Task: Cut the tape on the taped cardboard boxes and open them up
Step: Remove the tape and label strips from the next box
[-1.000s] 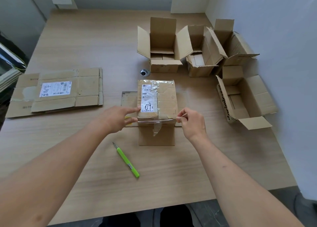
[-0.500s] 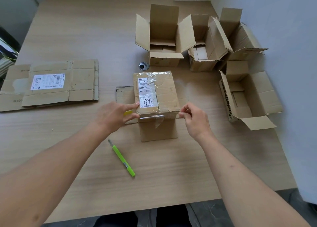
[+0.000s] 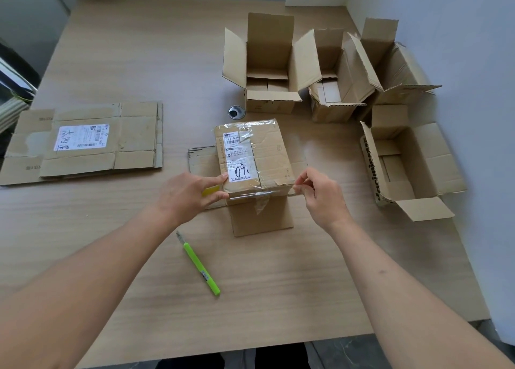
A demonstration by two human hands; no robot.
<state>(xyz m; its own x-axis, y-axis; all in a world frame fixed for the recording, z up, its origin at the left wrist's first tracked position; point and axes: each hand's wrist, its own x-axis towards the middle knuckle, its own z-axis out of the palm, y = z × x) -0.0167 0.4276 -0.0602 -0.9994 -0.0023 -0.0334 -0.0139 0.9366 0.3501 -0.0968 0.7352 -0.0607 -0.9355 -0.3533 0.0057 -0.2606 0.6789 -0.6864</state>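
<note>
Left hand (image 3: pixel 192 194): your nearly straight fingers are pressing the taped box (image 3: pixel 253 156) at its 9 o'clock side.
Right hand (image 3: pixel 320 191): you are pinching the clear tape (image 3: pixel 260 194) at 3 o'clock.

Taped box (image 3: pixel 267 156) label (image 3: pixel 237 156) reading "516 K20", handwritten "09"

A light wooden table (image 3: pixel 139 62) carries a taped box (image 3: pixel 267 151), with a green cutter (image 3: pixel 201 268) nearer than it, a flattened carton (image 3: pixel 92 142) to its left, a round metal grommet (image 3: pixel 236 111) just behind it, and four opened boxes (image 3: pixel 269 70) behind and right of it.
</note>
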